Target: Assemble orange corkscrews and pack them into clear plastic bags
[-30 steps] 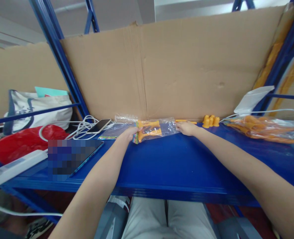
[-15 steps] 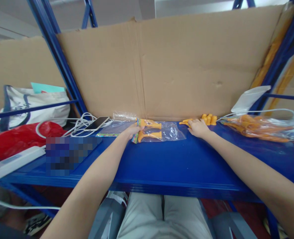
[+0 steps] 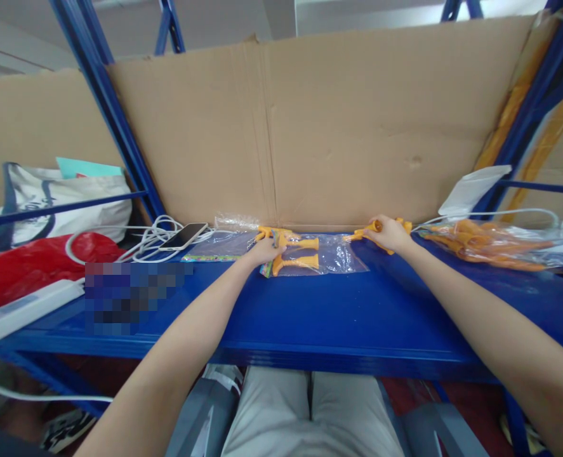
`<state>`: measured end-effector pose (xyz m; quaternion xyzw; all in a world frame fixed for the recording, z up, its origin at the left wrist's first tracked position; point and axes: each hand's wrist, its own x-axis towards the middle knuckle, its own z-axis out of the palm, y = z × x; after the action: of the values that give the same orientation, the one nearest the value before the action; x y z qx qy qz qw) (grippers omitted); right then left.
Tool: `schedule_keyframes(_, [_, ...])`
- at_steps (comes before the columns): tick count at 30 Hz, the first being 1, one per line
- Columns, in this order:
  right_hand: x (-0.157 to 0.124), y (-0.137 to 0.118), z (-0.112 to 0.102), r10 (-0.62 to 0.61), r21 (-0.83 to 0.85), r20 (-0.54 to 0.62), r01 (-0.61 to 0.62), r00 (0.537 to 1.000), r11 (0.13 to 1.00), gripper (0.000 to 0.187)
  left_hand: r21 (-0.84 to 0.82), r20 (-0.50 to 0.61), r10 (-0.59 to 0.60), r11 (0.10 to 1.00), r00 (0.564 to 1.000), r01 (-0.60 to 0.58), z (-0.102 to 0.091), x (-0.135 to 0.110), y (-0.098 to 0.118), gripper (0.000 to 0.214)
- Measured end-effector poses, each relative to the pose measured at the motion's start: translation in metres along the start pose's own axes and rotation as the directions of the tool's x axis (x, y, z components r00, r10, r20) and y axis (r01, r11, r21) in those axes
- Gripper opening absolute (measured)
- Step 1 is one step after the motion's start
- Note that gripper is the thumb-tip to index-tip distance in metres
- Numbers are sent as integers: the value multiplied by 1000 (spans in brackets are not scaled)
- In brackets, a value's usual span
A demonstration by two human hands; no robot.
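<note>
Your left hand (image 3: pixel 264 250) is clamped on the patterned end of a clear bag (image 3: pixel 341 259), which lies on the blue table (image 3: pixel 319 317) near the cardboard wall (image 3: pixel 348 127). Two orange shapes (image 3: pixel 303 261) show through the film, side by side, their broad ends pointing right, while the rest of that bag runs on flat and crinkled; whether its right end is sealed you cannot tell from here. Your right hand (image 3: pixel 393 233) has its fingers closed around loose orange pieces (image 3: pixel 371 228), just beyond that end — how many is hidden by your fingers. Farther right, a bulging clear sack (image 3: pixel 485 244) holds a heap of similar orange pieces, and to the left of your left hand another clear packet (image 3: pixel 209 251) lies flat with a coloured strip along its near edge. At far left, a white tote (image 3: pixel 79 206) carries something teal (image 3: pixel 88 168), with a red bag (image 3: pixel 47 266) in front of it. For moving, you have the broad stretch of blue tabletop between your forearms, from the bag's near side to the front edge; the cardboard borders you behind — close to both hands — and the phone (image 3: pixel 185 236) and white cables (image 3: pixel 155 238) crowd the left.
</note>
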<state>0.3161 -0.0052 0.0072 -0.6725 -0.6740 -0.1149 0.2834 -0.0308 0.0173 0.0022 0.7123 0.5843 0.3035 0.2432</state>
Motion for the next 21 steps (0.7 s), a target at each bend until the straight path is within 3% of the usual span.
schedule_keyframes(4, [7, 7, -3, 75, 239, -97, -50, 992, 970, 37, 220, -10, 119, 969, 993, -114, 0, 1, -3, 32])
schedule_keyframes(9, [14, 13, 1, 117, 487, -153, -28, 981, 873, 46, 233, 14, 144, 962, 990, -143, -2, 2, -6, 30])
schedule_keyframes(14, [12, 7, 1, 92, 572, -78, -32, 993, 820, 44, 121, -5, 124, 985, 992, -123, -2, 5, -9, 24])
schedule_keyframes(21, [10, -7, 6, 100, 616, 13, -87, 995, 783, 38, 138, 17, 108, 984, 994, -109, -3, 8, -11, 24])
